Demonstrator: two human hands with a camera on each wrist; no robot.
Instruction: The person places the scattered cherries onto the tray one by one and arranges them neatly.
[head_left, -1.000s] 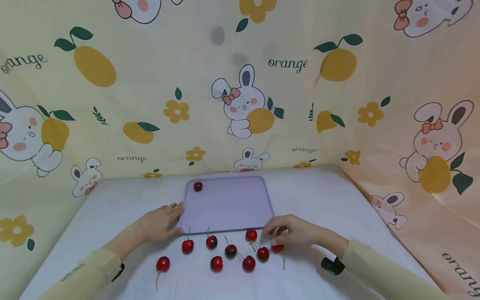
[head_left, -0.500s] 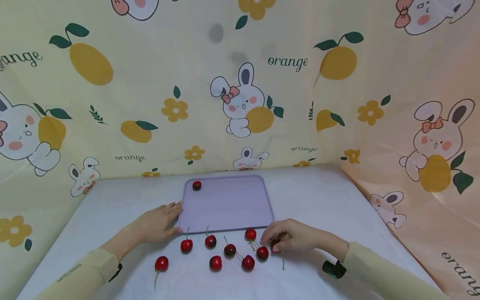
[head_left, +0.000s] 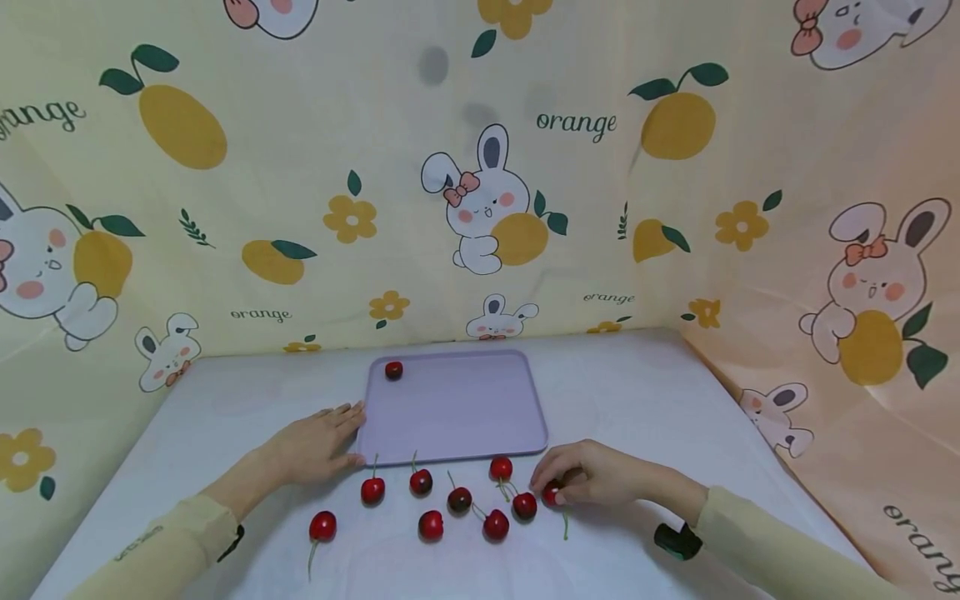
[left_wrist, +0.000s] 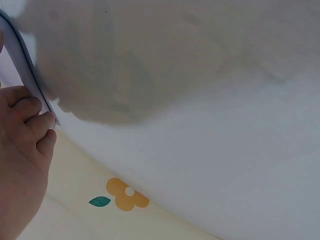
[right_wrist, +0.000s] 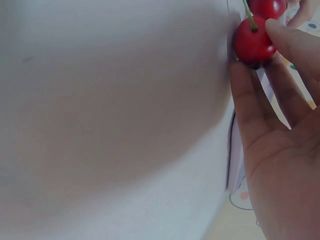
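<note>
My right hand (head_left: 592, 473) has its thumb and fingertips around the rightmost cherry (head_left: 551, 494), just off the near right corner of a pale purple tray (head_left: 457, 408). In the right wrist view, the thumb touches one side of this red cherry (right_wrist: 252, 44) and fingers lie against the other, its green stem pointing away from the palm. My left hand (head_left: 318, 450) rests along the tray's left edge with fingers extended and thumb by the near left corner. The left wrist view shows those fingers (left_wrist: 30, 112) against the tray's rim. One cherry (head_left: 393, 370) sits at the tray's far left corner.
Several stemmed cherries lie on the white tabletop in front of the tray, one cherry (head_left: 524, 506) close to my right fingers and another cherry (head_left: 322, 527) apart at the left. A patterned cloth (head_left: 420, 283) stands behind the table and along its sides.
My right hand's fingers have closed in on the rightmost cherry, the hand shifting slightly right and down. My left hand stays at the tray edge, and the other cherries keep their places.
</note>
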